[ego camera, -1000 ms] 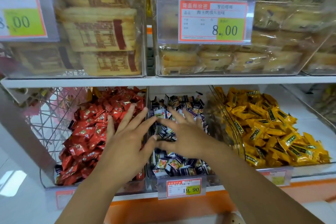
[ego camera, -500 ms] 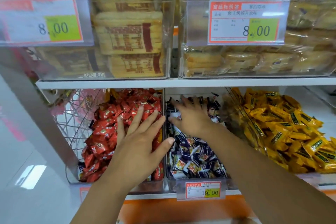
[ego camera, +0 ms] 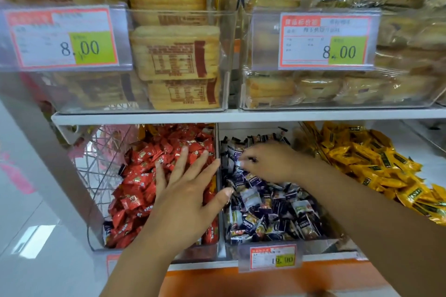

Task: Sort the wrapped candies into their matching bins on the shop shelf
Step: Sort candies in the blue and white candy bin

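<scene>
I am watching the left hand [ego camera: 185, 195] lying open and flat on red foil-wrapped candies [ego camera: 142, 176] left of the clear plastic middle bin [ego camera: 323, 243]. The right hand [ego camera: 275, 161] is rummaging inside it among dark-blue wrapped candies [ego camera: 270, 212], grip unreadable. I judge dark strays [ego camera: 108, 227] are remaining among the red.

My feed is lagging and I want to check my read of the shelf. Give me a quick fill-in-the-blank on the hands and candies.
1. The left hand is spread over the left pile, whose wrappers are ____.
2. The right hand reaches into the dark blue candies, in the ____ of the three bins.
3. The right pile has ____ wrappers.
4. The price tag above the right hand reads ____.

Missing words: red; middle; yellow; 8.00
</scene>
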A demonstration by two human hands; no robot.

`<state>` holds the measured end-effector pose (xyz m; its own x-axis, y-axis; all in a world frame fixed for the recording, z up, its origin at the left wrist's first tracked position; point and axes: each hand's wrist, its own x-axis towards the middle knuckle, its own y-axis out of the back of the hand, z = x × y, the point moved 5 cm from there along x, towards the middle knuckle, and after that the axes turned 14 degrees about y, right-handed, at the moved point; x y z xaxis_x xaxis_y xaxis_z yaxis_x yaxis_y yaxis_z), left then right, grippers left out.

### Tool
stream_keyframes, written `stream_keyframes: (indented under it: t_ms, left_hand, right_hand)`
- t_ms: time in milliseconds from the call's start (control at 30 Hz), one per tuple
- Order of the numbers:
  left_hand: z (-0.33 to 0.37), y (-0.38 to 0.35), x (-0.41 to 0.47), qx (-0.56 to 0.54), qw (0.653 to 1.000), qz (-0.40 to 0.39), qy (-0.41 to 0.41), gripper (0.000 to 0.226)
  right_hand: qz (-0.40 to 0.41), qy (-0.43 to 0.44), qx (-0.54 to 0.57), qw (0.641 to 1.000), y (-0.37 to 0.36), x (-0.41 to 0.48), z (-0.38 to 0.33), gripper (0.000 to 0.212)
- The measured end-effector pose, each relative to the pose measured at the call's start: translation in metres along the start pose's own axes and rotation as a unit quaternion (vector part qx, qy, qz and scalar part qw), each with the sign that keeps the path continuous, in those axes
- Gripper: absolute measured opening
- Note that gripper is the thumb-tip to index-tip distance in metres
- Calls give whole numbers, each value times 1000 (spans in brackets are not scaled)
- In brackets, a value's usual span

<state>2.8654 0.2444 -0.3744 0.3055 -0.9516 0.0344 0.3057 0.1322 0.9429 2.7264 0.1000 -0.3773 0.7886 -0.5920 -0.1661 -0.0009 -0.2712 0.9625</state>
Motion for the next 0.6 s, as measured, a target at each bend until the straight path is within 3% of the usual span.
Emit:
stream_keyframes:
  t_ms: [67, 200, 467, 600]
  left_hand:
    - [0, 0, 0, -13, 1000, -4, -1, 83]
    - [-1, 0, 1, -26, 1000, -4, 4, 84]
    - [0, -1, -1, -18, 1000, -20, 5, 61]
    - [1, -2, -1, -23, 1000, -18, 10, 71]
  right_hand:
    - [49, -1, -66, 997, 0, 31, 5, 45]
    - [-57, -34, -37, 997, -39, 47, 6, 73]
    - [-183, 10, 8, 983, -42, -30, 8, 56]
    - [-28, 18, 100, 994, -1, -1, 15, 35]
